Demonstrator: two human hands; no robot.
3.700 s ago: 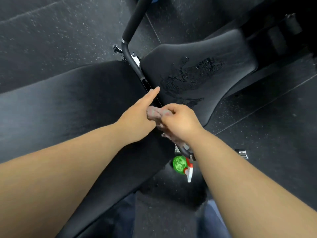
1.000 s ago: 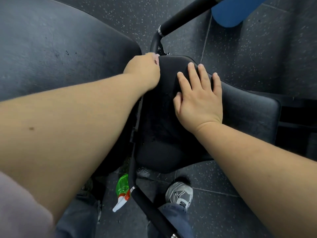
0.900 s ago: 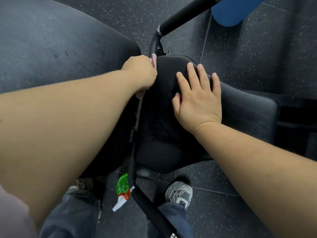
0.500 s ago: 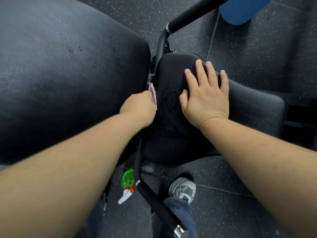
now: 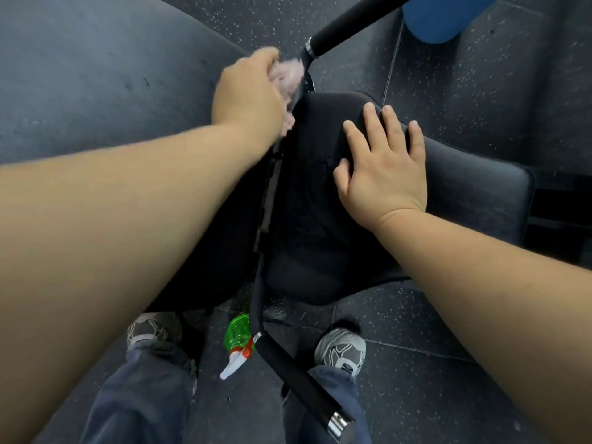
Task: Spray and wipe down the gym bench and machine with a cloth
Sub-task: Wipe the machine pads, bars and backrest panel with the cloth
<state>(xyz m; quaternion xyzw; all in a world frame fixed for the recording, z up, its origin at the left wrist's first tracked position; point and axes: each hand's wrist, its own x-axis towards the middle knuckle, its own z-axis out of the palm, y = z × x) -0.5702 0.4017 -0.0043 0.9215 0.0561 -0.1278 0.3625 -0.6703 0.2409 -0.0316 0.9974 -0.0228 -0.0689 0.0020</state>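
My left hand [image 5: 248, 94] grips a bunched pink cloth [image 5: 288, 76] against the bent black frame bar [image 5: 306, 68], in the gap between the large back pad [image 5: 96, 91] and the seat pad [image 5: 320, 203]. The hand and cloth are blurred. Lying flat with fingers spread, my right hand [image 5: 382, 168] presses on the upper part of the black seat pad. A green spray bottle [image 5: 238, 338] with a white and orange trigger stands on the floor below the seat, beside the lower handle bar [image 5: 288, 373].
My two grey shoes [image 5: 341, 349] and blue jeans stand on the speckled black rubber floor on either side of the handle bar. A blue rounded object [image 5: 442, 17] lies at the top right. A dark frame part [image 5: 560, 216] runs off to the right of the seat.
My left hand has slid the cloth up along the gap from the seat's left edge to the bend of the frame bar. The right hand stays flat on the seat.
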